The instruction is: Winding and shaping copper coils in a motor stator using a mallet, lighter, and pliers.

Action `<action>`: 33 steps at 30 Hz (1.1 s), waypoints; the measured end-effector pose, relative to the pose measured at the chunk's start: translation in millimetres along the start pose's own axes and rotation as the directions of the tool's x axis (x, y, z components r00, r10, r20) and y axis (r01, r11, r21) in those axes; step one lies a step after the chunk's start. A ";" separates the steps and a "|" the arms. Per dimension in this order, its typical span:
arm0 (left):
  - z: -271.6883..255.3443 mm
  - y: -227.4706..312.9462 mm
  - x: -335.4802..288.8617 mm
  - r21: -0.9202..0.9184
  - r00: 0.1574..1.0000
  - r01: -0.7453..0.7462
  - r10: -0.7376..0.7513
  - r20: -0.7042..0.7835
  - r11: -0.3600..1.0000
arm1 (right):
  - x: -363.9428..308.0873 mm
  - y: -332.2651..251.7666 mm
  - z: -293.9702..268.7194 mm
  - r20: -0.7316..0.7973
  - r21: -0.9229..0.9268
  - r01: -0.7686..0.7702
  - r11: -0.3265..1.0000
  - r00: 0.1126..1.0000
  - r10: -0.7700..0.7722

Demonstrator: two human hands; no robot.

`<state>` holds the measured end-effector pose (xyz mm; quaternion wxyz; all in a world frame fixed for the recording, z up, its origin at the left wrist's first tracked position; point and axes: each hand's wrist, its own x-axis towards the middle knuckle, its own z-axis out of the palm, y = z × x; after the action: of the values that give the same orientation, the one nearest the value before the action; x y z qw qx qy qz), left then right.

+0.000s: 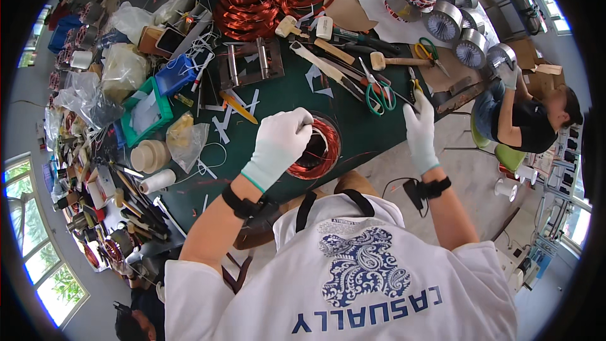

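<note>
The copper-wound ring (329,155) sits on the green table (366,131), just beside the curled fingers of the gloved left hand (282,141) — whether they pinch its rim, I can't tell from here. It looks round and reddish-brown, dark in the middle, with something white inside; the right hand's (420,129) fingertips meet yellow-handled pliers (415,83) — grip unclear.

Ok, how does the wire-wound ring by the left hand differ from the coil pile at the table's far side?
The wound ring is one compact piece; the coil pile is many loops heaped together. The left hand overlaps the wound ring's edge; no hands are at the coil pile. The coil pile spreads wider than the wound ring. Both show reddish, copper-coloured wire.
</note>
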<state>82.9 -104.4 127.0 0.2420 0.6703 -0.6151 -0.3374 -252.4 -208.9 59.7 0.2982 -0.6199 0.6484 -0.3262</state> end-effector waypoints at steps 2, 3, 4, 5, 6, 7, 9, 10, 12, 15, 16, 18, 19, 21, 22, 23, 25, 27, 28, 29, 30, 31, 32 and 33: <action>-4.9 -1.7 11.3 -0.074 0.989 0.124 -0.117 0.086 0.990 | -34.2 -8.6 -2.9 0.130 0.209 -0.042 0.977 0.991 0.015; -7.1 -8.8 19.3 -0.165 0.965 0.213 -0.181 0.190 0.963 | -50.4 -16.2 -3.9 0.300 0.120 -0.061 0.991 0.954 0.023; -7.7 -15.7 31.7 -0.243 0.929 0.300 -0.225 0.296 0.922 | -66.5 -13.6 3.6 0.421 0.075 -0.056 0.996 0.907 0.019; -3.7 -29.4 38.6 -0.428 0.883 0.446 -0.307 0.356 0.786 | -80.1 -42.6 12.6 0.538 0.057 -0.235 0.970 0.826 0.168; -8.6 -37.1 45.2 -0.519 0.877 0.449 -0.251 0.409 0.727 | -81.8 -45.0 17.5 0.586 0.015 0.128 0.992 0.802 -0.112; -10.7 -43.5 51.1 -0.566 0.841 0.524 -0.281 0.463 0.636 | -86.2 -49.8 23.8 0.599 -0.034 0.255 0.966 0.779 -0.185; -14.1 -44.9 52.2 -0.595 0.795 0.599 -0.310 0.521 0.536 | -89.2 -63.5 35.3 0.617 -0.076 0.373 0.925 0.746 -0.250; -17.0 -40.6 50.0 -0.586 0.805 0.585 -0.315 0.503 0.560 | -88.7 -66.5 39.0 0.675 -0.134 0.332 0.934 0.720 -0.159; -16.5 -37.0 39.2 -0.577 0.814 0.574 -0.326 0.482 0.580 | -87.3 -79.1 37.4 0.731 -0.189 0.298 0.936 0.679 -0.069; -15.4 -18.0 11.2 0.261 0.974 -0.070 0.122 -0.190 0.963 | -90.3 -83.2 19.1 0.895 -0.230 -0.026 0.973 0.386 0.222; -20.1 -1.2 -2.0 0.250 0.977 -0.081 0.126 -0.169 0.965 | -97.0 -76.3 12.5 0.895 -0.233 -0.031 0.972 0.385 0.227; -25.7 17.4 -29.7 0.166 0.985 -0.133 0.111 0.136 0.977 | -109.3 -70.0 -0.6 0.880 0.072 0.228 0.971 0.444 -0.170; -17.9 16.3 -46.6 0.230 0.962 -0.261 0.231 0.147 0.938 | -111.7 -70.5 -9.6 0.861 0.083 0.382 0.920 0.438 -0.260; 5.2 6.2 -72.0 0.366 0.917 -0.397 0.377 0.130 0.842 | -106.0 -65.9 -17.5 0.902 0.085 0.375 0.923 0.363 -0.231; 13.8 2.3 -81.3 0.431 0.937 -0.350 0.303 0.176 0.832 | -103.9 -64.2 -19.3 0.936 0.081 0.364 0.928 0.292 -0.196; 18.9 3.2 -83.2 0.433 0.939 -0.341 0.328 0.107 0.835 | -101.0 -61.8 -18.9 0.969 -0.030 0.047 0.998 0.247 0.018; 27.0 8.3 -89.1 0.430 0.936 -0.329 0.350 0.033 0.841 | -103.6 -62.1 -8.9 0.952 -0.013 -0.186 0.982 0.297 0.069; 29.5 29.3 -94.9 0.399 0.990 -0.124 0.088 0.107 0.908 | -101.7 -80.8 3.0 0.933 -0.059 -0.585 0.809 0.256 0.254; 35.9 35.6 -97.8 0.352 0.979 -0.131 0.064 0.196 0.927 | -99.5 -89.6 14.6 0.935 -0.066 -0.579 0.813 0.248 0.253; 42.9 37.3 -104.2 0.276 0.956 -0.195 0.119 0.269 0.941 | -97.9 -98.8 26.6 0.929 -0.139 -0.586 0.798 0.201 0.310; 49.8 39.5 -110.8 0.193 0.923 -0.258 0.183 0.337 0.947 | -99.0 -104.9 33.5 0.917 -0.210 -0.591 0.779 0.158 0.367; 54.4 42.1 -116.4 0.100 0.917 -0.252 0.204 0.343 0.962 | -108.4 -90.6 47.3 0.946 -0.150 -0.540 0.828 0.164 0.279; 52.1 40.6 -116.7 0.096 0.919 -0.249 0.204 0.337 0.964 | -114.6 -77.8 53.3 0.946 -0.157 -0.535 0.830 0.161 0.282; 46.6 38.2 -114.4 0.069 0.946 -0.272 0.254 0.204 0.960 | -117.8 -68.1 54.9 0.955 -0.122 -0.591 0.797 0.150 0.258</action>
<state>21.0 8.1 142.4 0.1916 0.5571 -0.7350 -0.3356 -161.2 -95.5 78.1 0.7835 -0.4257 0.4383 0.1132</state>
